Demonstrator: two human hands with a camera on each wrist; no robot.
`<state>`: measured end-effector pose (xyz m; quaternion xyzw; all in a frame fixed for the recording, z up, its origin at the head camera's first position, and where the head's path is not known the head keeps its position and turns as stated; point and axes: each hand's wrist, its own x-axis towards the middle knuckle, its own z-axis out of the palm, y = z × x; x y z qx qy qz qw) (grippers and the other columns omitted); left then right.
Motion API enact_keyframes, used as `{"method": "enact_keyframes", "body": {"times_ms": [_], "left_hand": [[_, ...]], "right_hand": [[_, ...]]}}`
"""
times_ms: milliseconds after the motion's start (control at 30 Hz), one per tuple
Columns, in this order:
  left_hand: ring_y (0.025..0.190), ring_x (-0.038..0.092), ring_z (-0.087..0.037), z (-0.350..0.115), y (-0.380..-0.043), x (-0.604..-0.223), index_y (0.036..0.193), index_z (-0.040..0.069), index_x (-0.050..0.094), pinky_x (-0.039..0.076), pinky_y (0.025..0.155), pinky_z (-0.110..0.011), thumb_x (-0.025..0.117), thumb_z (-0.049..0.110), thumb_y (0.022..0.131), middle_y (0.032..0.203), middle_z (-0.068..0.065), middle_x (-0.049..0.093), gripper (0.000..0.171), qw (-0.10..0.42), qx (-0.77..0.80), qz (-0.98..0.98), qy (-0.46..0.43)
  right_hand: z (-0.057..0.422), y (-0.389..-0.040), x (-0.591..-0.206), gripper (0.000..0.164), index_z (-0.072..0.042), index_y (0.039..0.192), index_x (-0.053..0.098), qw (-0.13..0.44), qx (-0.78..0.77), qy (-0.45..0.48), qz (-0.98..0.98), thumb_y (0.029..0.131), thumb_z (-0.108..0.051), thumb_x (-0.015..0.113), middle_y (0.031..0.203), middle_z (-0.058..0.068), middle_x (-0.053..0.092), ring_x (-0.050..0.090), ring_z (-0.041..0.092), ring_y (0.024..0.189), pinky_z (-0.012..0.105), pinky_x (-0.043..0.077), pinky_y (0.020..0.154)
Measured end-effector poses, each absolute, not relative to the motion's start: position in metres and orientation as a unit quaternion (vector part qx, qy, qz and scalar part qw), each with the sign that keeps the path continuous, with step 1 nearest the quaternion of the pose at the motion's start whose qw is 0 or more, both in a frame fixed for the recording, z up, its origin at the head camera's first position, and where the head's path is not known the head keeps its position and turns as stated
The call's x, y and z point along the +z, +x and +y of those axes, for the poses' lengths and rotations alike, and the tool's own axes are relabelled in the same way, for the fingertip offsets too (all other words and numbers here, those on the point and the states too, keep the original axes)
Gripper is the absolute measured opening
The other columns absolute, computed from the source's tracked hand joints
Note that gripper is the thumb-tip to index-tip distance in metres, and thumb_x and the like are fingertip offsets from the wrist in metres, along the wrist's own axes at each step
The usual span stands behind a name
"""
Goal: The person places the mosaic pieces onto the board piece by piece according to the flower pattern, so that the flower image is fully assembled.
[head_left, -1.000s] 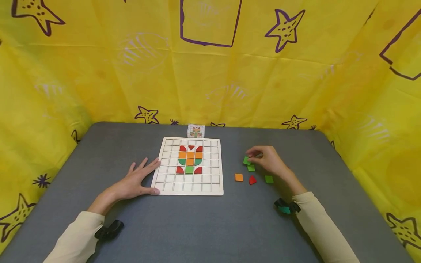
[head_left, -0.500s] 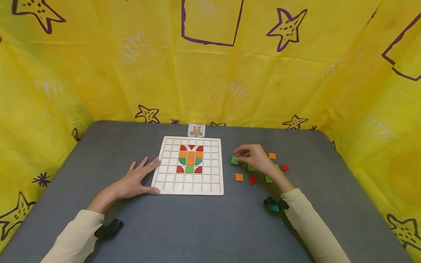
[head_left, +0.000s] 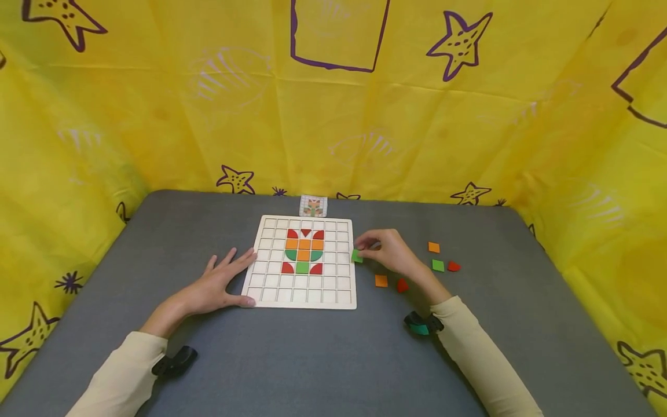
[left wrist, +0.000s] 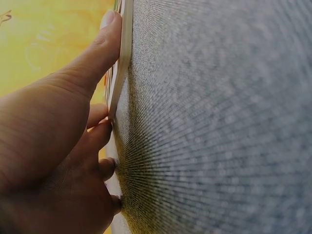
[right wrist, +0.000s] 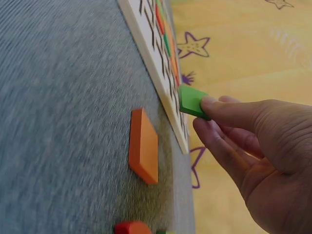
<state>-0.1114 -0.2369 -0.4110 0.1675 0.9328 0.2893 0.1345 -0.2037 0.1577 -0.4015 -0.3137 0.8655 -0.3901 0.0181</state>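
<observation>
My right hand [head_left: 388, 250] pinches a green square tile [right wrist: 191, 101] between thumb and fingertips, at the right edge of a white gridded board [head_left: 333, 295]. On the board's middle lies a pattern of red, orange and green tiles [head_left: 303, 244], with a light green square [head_left: 302, 267] near its bottom. My left hand [head_left: 216, 285] is spread at the board's left edge, its thumb on the near corner and fingertips at the rim. In the left wrist view the left thumb [left wrist: 100, 46] lies along the board's edge.
A small printed pattern card [head_left: 313, 206] lies behind the board. Right of it are loose orange squares [head_left: 381, 281] [head_left: 433, 247], red pieces [head_left: 402, 285] [head_left: 454, 266] and a green square [head_left: 438, 265]. A yellow patterned cloth [head_left: 333, 116] hangs behind the grey table [head_left: 292, 359].
My right hand has carried the green tile leftward from the loose pieces to the board's right edge. My left hand has stayed in place at the board.
</observation>
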Motion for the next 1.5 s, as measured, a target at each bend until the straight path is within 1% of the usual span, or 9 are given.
{"method": "enact_keyframes", "body": {"times_ms": [200, 500, 733, 900, 1067, 1233, 1500], "left_hand": [[0.145, 0.001, -0.05, -0.237, -0.111, -0.411, 0.155, 0.008, 0.026, -0.009, 0.111, -0.067, 0.079, 0.05, 0.076, 0.162, -0.016, 0.018, 0.105, 0.13, 0.293, 0.932, 0.171], [0.146, 0.001, -0.05, -0.238, -0.111, -0.413, 0.156, 0.009, 0.026, -0.009, 0.111, -0.067, 0.079, 0.051, 0.076, 0.162, -0.016, 0.018, 0.105, 0.131, 0.291, 0.933, 0.168], [0.146, 0.001, -0.049, -0.238, -0.111, -0.414, 0.156, 0.009, 0.026, -0.01, 0.111, -0.067, 0.079, 0.05, 0.076, 0.162, -0.016, 0.018, 0.104, 0.13, 0.295, 0.931, 0.172], [0.146, 0.001, -0.049, -0.239, -0.111, -0.415, 0.156, 0.01, 0.026, -0.01, 0.111, -0.067, 0.079, 0.051, 0.076, 0.162, -0.016, 0.018, 0.104, 0.13, 0.297, 0.931, 0.17], [0.145, 0.001, -0.05, -0.239, -0.111, -0.414, 0.155, 0.009, 0.026, -0.009, 0.11, -0.068, 0.079, 0.051, 0.076, 0.162, -0.016, 0.018, 0.104, 0.128, 0.297, 0.93, 0.177], [0.146, 0.001, -0.05, -0.238, -0.111, -0.414, 0.156, 0.009, 0.026, -0.01, 0.11, -0.068, 0.079, 0.051, 0.076, 0.162, -0.016, 0.018, 0.104, 0.13, 0.299, 0.929, 0.176], [0.146, 0.0, -0.049, -0.238, -0.111, -0.414, 0.156, 0.009, 0.025, -0.01, 0.11, -0.067, 0.079, 0.051, 0.076, 0.162, -0.016, 0.018, 0.105, 0.131, 0.295, 0.931, 0.171]], "right_hand": [[0.148, -0.204, -0.403, 0.018, -0.001, 0.101, 0.074, 0.021, -0.391, -0.313, 0.865, 0.084, -0.005, 0.077, 0.089, 0.004, 0.072, 0.065, 0.015, 0.081, 0.033, 0.056, 0.077], [0.133, -0.2, -0.406, 0.018, -0.003, 0.102, 0.074, 0.042, -0.387, -0.325, 0.862, 0.085, -0.006, 0.076, 0.089, 0.001, 0.071, 0.064, 0.012, 0.08, 0.029, 0.056, 0.077], [0.123, -0.197, -0.408, 0.019, -0.003, 0.105, 0.074, 0.06, -0.374, -0.343, 0.86, 0.086, -0.007, 0.075, 0.089, 0.001, 0.071, 0.062, 0.012, 0.081, 0.03, 0.056, 0.078], [0.115, -0.195, -0.41, 0.018, -0.004, 0.103, 0.074, 0.062, -0.361, -0.348, 0.863, 0.085, -0.009, 0.076, 0.089, -0.001, 0.071, 0.062, 0.009, 0.081, 0.027, 0.054, 0.076], [0.107, -0.193, -0.412, 0.017, -0.005, 0.102, 0.074, 0.058, -0.353, -0.361, 0.861, 0.085, -0.008, 0.076, 0.089, -0.001, 0.072, 0.063, 0.008, 0.081, 0.025, 0.054, 0.077], [0.103, -0.194, -0.413, 0.018, -0.005, 0.102, 0.074, 0.055, -0.339, -0.36, 0.868, 0.085, -0.007, 0.077, 0.087, -0.002, 0.07, 0.061, 0.008, 0.08, 0.023, 0.054, 0.075], [0.1, -0.194, -0.413, 0.015, -0.008, 0.101, 0.075, 0.081, -0.331, -0.353, 0.871, 0.086, -0.006, 0.075, 0.085, -0.005, 0.069, 0.061, 0.007, 0.079, 0.022, 0.054, 0.075]]}}
